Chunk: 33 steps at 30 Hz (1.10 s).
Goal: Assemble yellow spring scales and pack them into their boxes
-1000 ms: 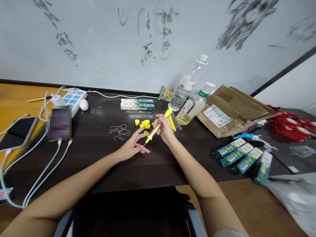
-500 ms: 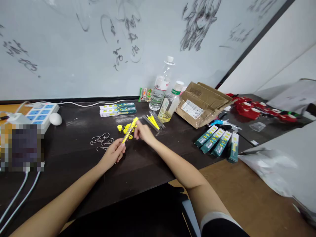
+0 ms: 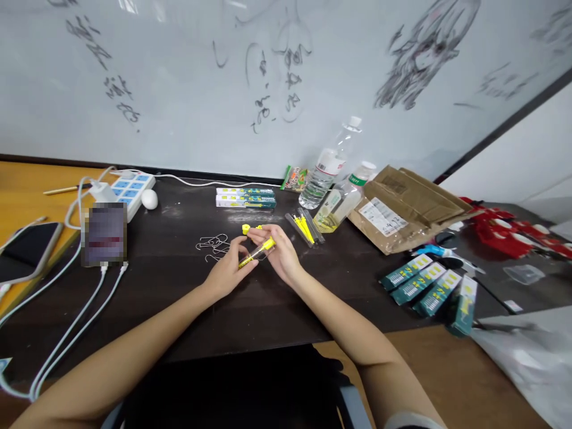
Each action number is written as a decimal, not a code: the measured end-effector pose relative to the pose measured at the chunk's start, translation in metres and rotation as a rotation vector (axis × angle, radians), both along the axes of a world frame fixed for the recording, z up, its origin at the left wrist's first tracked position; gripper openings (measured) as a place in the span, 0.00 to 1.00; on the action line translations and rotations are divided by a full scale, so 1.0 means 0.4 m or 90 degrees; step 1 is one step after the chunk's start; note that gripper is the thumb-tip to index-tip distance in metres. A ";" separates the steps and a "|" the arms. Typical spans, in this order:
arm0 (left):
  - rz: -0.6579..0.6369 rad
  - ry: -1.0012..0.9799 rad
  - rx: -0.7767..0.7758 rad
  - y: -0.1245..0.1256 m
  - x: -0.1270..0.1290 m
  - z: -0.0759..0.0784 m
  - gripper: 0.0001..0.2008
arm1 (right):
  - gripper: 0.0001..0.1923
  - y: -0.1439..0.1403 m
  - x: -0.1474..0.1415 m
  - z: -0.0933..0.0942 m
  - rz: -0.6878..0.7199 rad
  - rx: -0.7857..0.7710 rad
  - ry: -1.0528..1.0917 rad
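Dark desk (image 3: 179, 298) | both hands (image 3: 230, 271) grip yellow pen (image 3: 257, 252) | bottle (image 3: 325, 171) nearly empty

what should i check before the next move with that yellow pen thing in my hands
1. Both hands on the piece: left hand and right hand both grip the yellow tester pen. ok
2. Pen lifted off the dark table: ok
3. Loose yellow caps within reach, just behind the hands: ok
4. Metal clips lying apart from the left hand: ok
5. Pen tip seated or cap fitted: too small to tell. cannot tell
6. Bottles standing apart from the hands: ok
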<state>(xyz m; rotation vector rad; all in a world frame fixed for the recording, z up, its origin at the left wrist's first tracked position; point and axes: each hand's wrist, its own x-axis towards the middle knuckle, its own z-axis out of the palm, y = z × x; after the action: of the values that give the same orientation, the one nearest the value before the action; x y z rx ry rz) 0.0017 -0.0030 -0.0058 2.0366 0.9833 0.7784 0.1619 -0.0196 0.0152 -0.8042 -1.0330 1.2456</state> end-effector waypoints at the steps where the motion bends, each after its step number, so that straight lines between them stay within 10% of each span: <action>1: -0.011 0.026 0.017 0.000 -0.002 0.004 0.30 | 0.15 -0.005 -0.002 0.002 -0.002 0.015 -0.015; 13: 0.030 0.463 0.306 -0.010 -0.029 0.068 0.19 | 0.20 -0.026 0.014 -0.029 -0.033 0.114 -0.271; 18: -0.017 0.323 0.361 -0.013 -0.023 0.055 0.12 | 0.21 -0.043 0.019 -0.042 -0.027 0.123 -0.329; 24: -0.131 0.058 0.197 -0.010 -0.010 0.028 0.09 | 0.24 -0.084 0.033 -0.016 -0.081 0.168 -0.471; 27: -0.121 0.018 0.173 -0.005 -0.010 0.019 0.08 | 0.24 -0.157 0.178 0.030 -0.207 0.182 -0.667; 33: -0.076 0.014 0.175 0.008 -0.003 -0.012 0.15 | 0.22 -0.392 0.697 0.087 -0.817 -0.080 -1.005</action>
<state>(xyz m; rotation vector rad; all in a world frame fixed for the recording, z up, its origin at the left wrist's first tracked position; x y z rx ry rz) 0.0006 0.0000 -0.0105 2.3196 0.7925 0.8675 0.4407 -0.1764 0.0499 -2.1597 -1.1348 -0.6776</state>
